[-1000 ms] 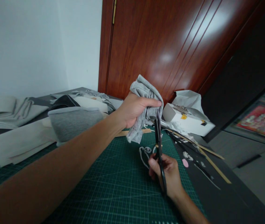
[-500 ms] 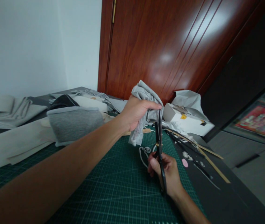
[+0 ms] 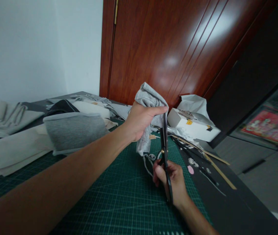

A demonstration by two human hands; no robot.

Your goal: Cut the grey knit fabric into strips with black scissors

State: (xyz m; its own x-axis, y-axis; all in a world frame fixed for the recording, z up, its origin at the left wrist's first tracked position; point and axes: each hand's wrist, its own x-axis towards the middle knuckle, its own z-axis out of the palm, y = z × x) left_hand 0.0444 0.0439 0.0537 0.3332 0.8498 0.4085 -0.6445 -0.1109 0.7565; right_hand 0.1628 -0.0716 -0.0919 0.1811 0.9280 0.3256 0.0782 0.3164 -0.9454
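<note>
Head view: grey cloth (image 3: 148,98) bunched in our left hand (image 3: 140,119), fist clamped round it, held up above the green cutting mat (image 3: 119,192). A tail of the cloth hangs below the fist towards the mat. Black scissors (image 3: 164,153) stand nearly upright in our right hand (image 3: 171,181), fingers closed through the handles; blades point up and meet the cloth just right of the left thumb. We cannot tell how far the blades are parted. Thin grey trimmings (image 3: 150,161) lie on the mat just left of the right hand. A white box (image 3: 190,125) sits beyond both hands, to the right. Folded grey fabric (image 3: 73,130) lies left of the left forearm. A dark wooden door (image 3: 168,49) stands behind.
</note>
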